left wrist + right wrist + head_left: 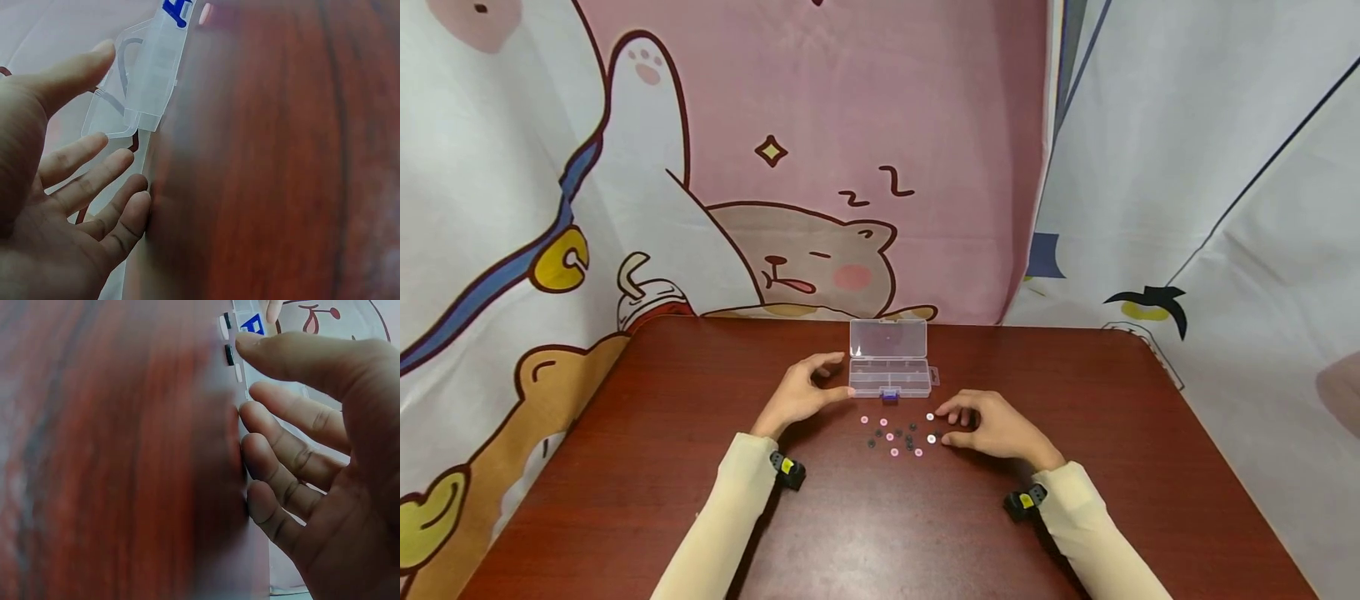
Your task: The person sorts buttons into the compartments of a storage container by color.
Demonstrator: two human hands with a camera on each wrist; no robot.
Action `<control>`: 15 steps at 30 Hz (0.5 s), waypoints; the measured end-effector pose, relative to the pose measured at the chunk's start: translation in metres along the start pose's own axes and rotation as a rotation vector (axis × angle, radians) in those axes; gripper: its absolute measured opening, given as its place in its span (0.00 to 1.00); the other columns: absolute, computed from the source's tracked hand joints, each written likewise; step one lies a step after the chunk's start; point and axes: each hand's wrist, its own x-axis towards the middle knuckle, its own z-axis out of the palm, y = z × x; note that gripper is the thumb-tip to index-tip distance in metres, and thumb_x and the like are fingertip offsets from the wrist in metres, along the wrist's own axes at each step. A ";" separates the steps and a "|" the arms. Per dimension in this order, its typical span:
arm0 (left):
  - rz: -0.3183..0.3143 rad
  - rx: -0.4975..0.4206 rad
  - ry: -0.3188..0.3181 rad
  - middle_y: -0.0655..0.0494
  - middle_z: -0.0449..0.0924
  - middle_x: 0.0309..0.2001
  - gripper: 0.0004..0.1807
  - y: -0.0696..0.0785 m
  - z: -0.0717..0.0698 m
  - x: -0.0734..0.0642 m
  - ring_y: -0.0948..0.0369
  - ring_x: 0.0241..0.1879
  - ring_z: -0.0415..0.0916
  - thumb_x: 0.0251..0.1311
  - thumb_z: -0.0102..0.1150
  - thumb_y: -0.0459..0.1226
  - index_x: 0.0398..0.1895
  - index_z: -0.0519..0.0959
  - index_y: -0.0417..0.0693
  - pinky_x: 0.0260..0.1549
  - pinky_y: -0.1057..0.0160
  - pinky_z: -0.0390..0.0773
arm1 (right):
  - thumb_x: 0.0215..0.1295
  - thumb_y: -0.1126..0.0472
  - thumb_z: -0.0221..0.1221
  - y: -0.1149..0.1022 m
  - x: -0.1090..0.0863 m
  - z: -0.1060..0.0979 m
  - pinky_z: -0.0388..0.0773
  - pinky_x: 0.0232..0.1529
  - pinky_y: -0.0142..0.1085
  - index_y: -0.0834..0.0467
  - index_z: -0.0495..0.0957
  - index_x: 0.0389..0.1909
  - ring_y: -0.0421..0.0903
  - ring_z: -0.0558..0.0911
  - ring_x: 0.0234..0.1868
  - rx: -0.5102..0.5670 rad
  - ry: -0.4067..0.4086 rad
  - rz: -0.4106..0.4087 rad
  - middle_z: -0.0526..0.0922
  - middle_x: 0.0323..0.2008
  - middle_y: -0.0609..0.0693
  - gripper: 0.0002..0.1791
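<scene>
A clear plastic compartment box (868, 393) with a blue-purple latch stands toward the back of the table, its lid (888, 339) raised. My left hand (797, 392) is at the box's left side, thumb tip right at its front corner, fingers spread and loosely bent. In front of the box lie several small round pieces that look like buttons: pink ones (890, 437), dark ones (913, 427) and white ones (931, 438). Just right of the white ones is my right hand (996, 425), fingers relaxed and apart from the thumb. Nothing shows between the fingers in the right wrist view.
The brown wooden table (880, 533) reaches back to a pink cartoon curtain (955, 167). White curtain cloth (1225, 167) hangs at the right. A clear hanging tab (934, 376) sticks out from the box's right side.
</scene>
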 end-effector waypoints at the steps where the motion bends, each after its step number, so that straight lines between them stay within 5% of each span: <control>1: 0.004 -0.001 0.000 0.49 0.80 0.64 0.39 0.000 0.000 0.001 0.49 0.58 0.76 0.54 0.78 0.49 0.69 0.76 0.50 0.55 0.48 0.77 | 0.57 0.57 0.76 0.000 0.001 0.000 0.79 0.37 0.34 0.51 0.86 0.48 0.42 0.80 0.35 0.002 -0.001 -0.003 0.84 0.34 0.44 0.17; 15: 0.000 0.018 -0.035 0.52 0.82 0.61 0.36 0.001 0.004 0.009 0.52 0.52 0.78 0.53 0.78 0.43 0.67 0.78 0.51 0.47 0.57 0.76 | 0.58 0.59 0.75 0.001 0.006 0.002 0.79 0.37 0.30 0.47 0.88 0.41 0.39 0.80 0.34 0.037 -0.043 0.000 0.83 0.32 0.41 0.11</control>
